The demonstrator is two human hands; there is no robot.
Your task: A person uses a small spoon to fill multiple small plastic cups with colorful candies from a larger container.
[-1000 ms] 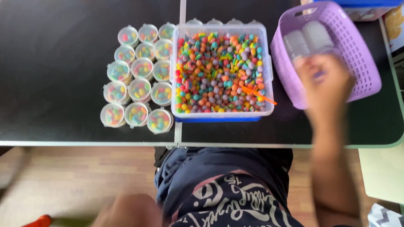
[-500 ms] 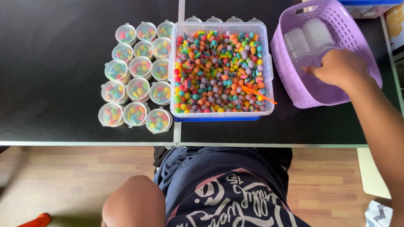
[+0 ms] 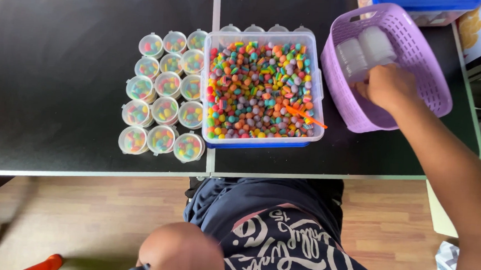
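My right hand (image 3: 387,86) reaches into a purple plastic basket (image 3: 428,63) at the right of the black table, its fingers on a stack of clear empty cups (image 3: 362,51); whether it grips one I cannot tell. A clear tub (image 3: 263,89) full of small multicoloured candies stands in the middle, with an orange scoop (image 3: 304,115) lying in it. Left of the tub stand several small lidded cups (image 3: 165,91) filled with candies, in rows. My left hand is out of view; only my left arm (image 3: 180,253) shows low down near my lap.
The table (image 3: 60,74) is black with a white seam down the middle. A blue-lidded box (image 3: 426,4) sits at the far right corner behind the basket. Wooden floor lies below the table's near edge, with an orange object (image 3: 46,264) at the bottom left.
My right hand has moved down into the purple basket and settled on the clear cups. The tub and filled cups have not moved.
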